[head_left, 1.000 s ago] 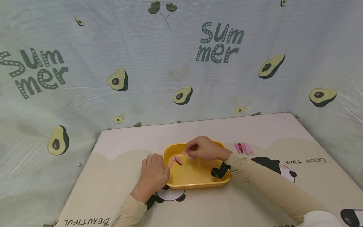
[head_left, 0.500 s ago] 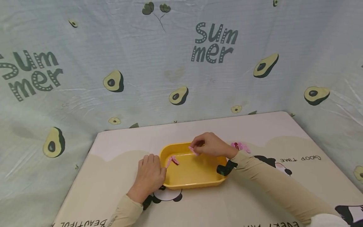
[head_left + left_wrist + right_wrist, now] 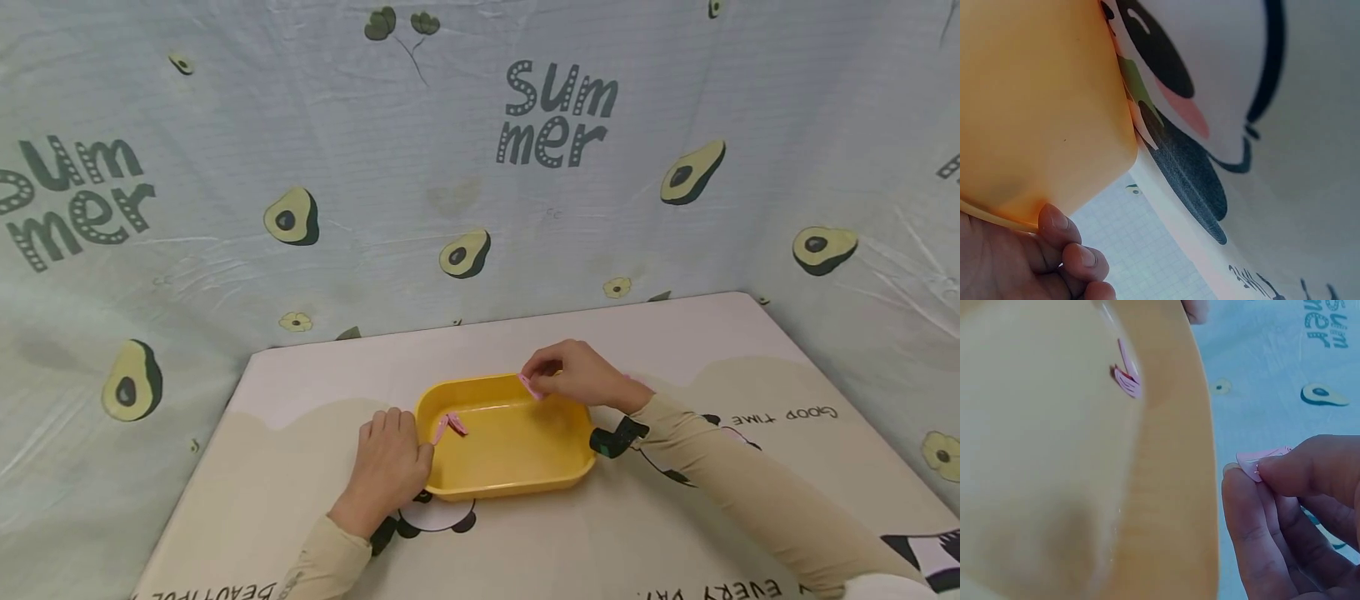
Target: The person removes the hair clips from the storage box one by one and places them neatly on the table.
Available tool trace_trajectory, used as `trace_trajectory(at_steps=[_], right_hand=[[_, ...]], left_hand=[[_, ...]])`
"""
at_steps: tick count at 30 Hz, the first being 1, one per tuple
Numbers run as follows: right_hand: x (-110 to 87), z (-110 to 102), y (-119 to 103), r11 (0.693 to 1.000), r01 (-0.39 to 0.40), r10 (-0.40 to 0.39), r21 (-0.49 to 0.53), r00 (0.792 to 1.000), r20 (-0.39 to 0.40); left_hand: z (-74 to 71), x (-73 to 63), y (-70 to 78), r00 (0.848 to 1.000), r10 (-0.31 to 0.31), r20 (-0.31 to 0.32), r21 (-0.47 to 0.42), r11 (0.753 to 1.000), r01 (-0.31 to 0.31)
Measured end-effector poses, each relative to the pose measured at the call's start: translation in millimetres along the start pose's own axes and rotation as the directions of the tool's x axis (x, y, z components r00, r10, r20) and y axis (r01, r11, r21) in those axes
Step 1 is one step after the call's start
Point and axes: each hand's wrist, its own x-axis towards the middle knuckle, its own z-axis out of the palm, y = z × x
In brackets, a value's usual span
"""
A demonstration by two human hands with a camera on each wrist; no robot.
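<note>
Pink hair clip [image 3: 531, 386], lower half of the head view just right of centre, is pinched between your right hand's [image 3: 576, 373] thumb and finger over the far rim of the yellow tray [image 3: 517, 454]. It has shifted rightward, away from the two other clips [image 3: 457, 424] at the tray's left end, suggesting removal from the tray, whose left rim your left hand [image 3: 390, 458] grips at lower centre-left.
</note>
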Motion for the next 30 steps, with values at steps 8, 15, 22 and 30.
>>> trace_trajectory(at_steps=[8,15,22,30], right_hand=[[-9.0,-15,12,1.0,-0.027,0.027,-0.005,0.999,-0.043],[-15.8,-25,20,0.992,-0.127,0.128,0.017,0.988,-0.086],[-27.0,-35,25,0.98,-0.194,0.197,0.048,0.976,-0.093],[-41.7,-46,39,0.974,-0.22,0.226,0.056,0.962,-0.153]], left_hand=[[1.2,0.8,-0.6,1.0,0.001,-0.004,-0.005,1.0,-0.001],[2.3,2.0,-0.9,1.0,-0.007,0.001,0.005,1.0,0.007],[1.7,2.4,0.4,1.0,-0.014,0.014,0.0,1.0,0.014],[2.1,3.3,0.4,1.0,-0.013,0.014,0.003,1.0,0.013]])
